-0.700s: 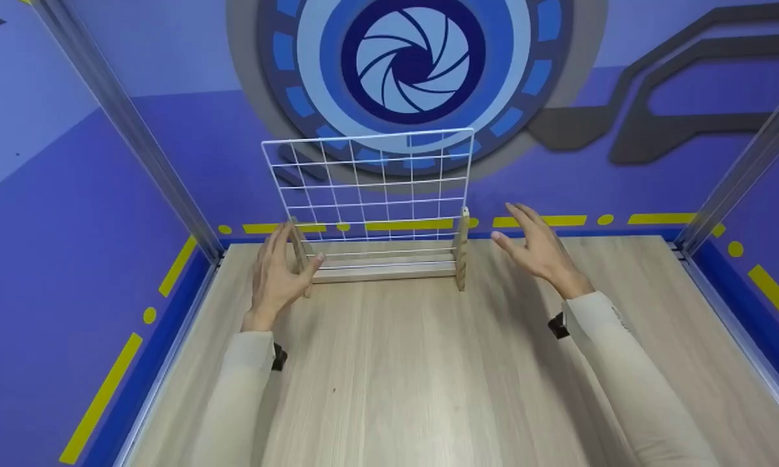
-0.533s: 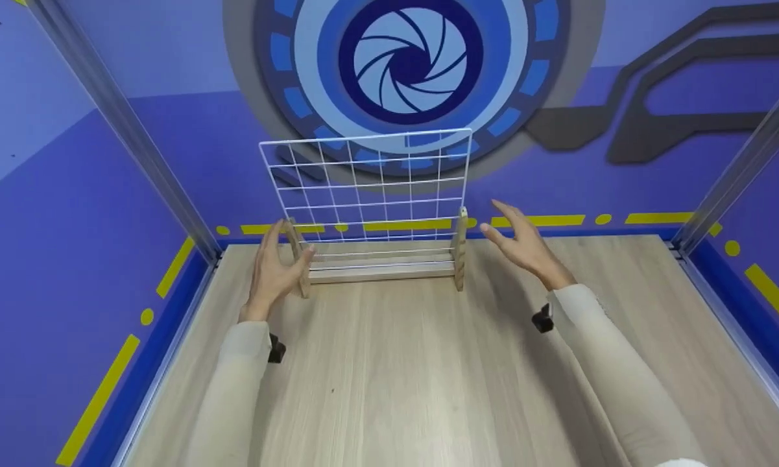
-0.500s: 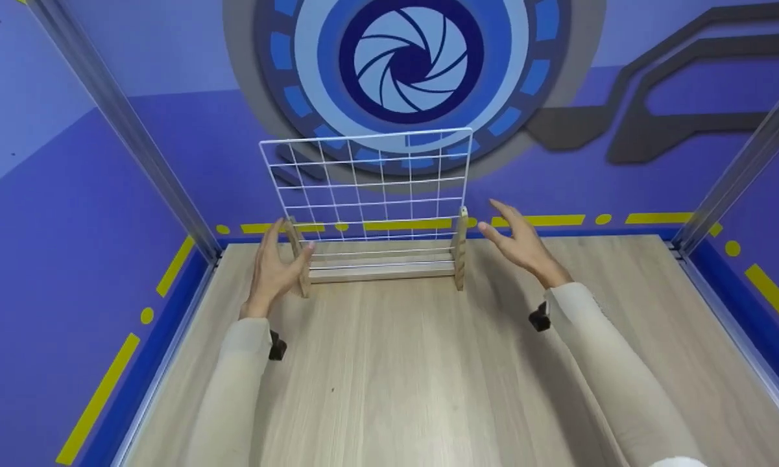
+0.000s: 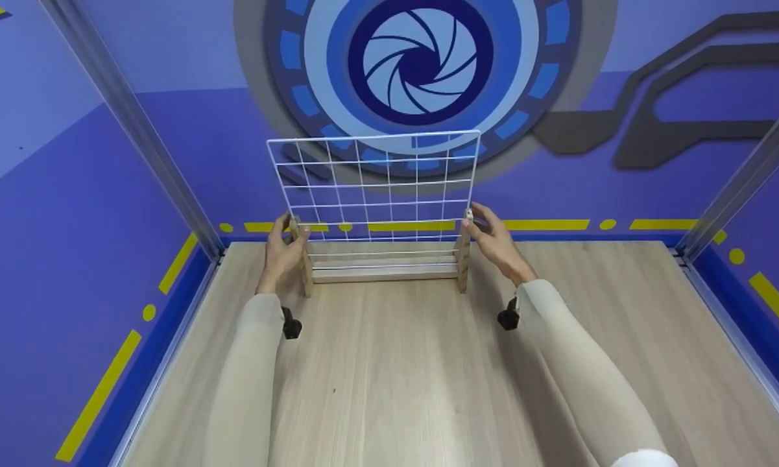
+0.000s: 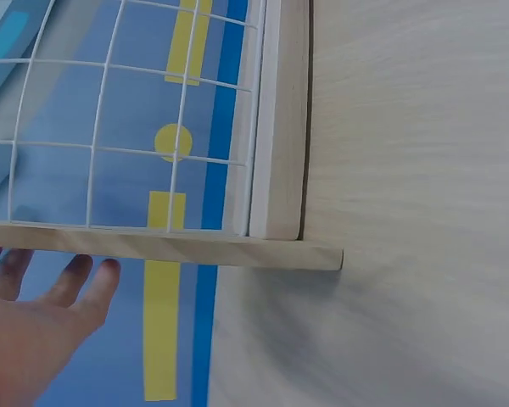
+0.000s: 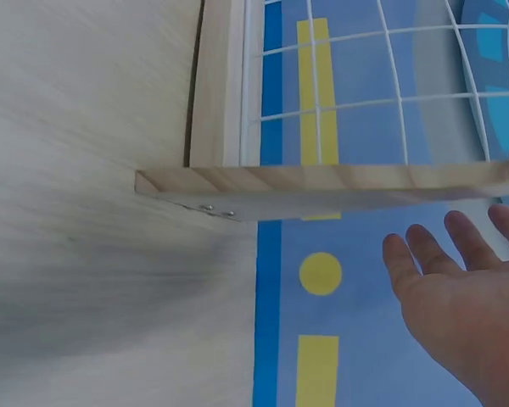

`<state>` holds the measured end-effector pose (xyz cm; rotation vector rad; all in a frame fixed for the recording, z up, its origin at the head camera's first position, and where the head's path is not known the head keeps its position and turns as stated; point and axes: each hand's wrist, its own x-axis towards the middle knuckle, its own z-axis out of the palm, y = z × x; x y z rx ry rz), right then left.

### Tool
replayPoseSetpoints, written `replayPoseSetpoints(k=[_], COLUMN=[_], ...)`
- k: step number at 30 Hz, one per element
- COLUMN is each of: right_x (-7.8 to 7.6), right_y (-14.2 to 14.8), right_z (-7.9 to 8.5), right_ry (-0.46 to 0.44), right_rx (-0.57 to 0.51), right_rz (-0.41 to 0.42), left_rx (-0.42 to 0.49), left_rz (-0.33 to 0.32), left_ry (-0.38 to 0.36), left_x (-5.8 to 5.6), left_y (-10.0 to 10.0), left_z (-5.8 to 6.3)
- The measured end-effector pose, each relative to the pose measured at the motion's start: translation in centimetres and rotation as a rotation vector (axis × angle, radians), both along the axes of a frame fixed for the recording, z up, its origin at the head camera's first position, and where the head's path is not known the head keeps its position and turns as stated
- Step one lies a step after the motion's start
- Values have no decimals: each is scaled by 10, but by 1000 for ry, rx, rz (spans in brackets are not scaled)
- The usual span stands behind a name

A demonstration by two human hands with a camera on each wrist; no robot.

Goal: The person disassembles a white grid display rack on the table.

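Observation:
A white wire grid (image 4: 389, 185) stands upright, leaning back, in a wooden stand (image 4: 389, 275) with a low crossbar and two side posts. My left hand (image 4: 281, 259) is at the upper end of the left post (image 5: 170, 244), thumb on its inner side and fingertips against its outer side. At the right post (image 4: 463, 263), my right hand (image 4: 499, 246) has its thumb on the upper end and the index finger at the outer side. In the right wrist view, the other fingers (image 6: 424, 250) sit apart from the wood. The left thumb is hidden in the left wrist view.
The stand rests near the back of a wood-grain table (image 4: 383, 376). Behind it rises a blue printed wall (image 4: 194, 143) with yellow markings. Metal frame posts (image 4: 130, 123) stand at the back corners. A black wrist camera (image 4: 508, 316) hangs below each sleeve cuff.
My right hand has moved left from beside the stand onto its right post. My left hand has reached slightly forward and closed in on the left post. The stand has not visibly moved.

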<state>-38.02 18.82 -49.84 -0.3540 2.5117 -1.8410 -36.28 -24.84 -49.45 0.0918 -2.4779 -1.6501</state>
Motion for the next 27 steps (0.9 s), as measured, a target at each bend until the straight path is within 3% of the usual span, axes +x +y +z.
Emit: replayPoseSetpoints(k=[5, 10, 16, 22, 27], right_x=[4, 2, -5, 4, 8], right_y=[-6, -9, -10, -10, -6], right_z=[5, 6, 2, 15, 17], right_ry=[7, -8, 11, -25, -17], right_rx=[-79, -134, -153, -216, -191], right_rz=[39, 39, 28, 42, 16], left_rx=[40, 11, 16, 21, 31], left_rz=[16, 36, 61, 51, 47], left_ry=[28, 62, 52, 51, 31], left_x=[-1, -3, -3, -5, -4], left_y=[-1, -2, -2, 2, 5], left_z=[-5, -7, -5, -4, -4])
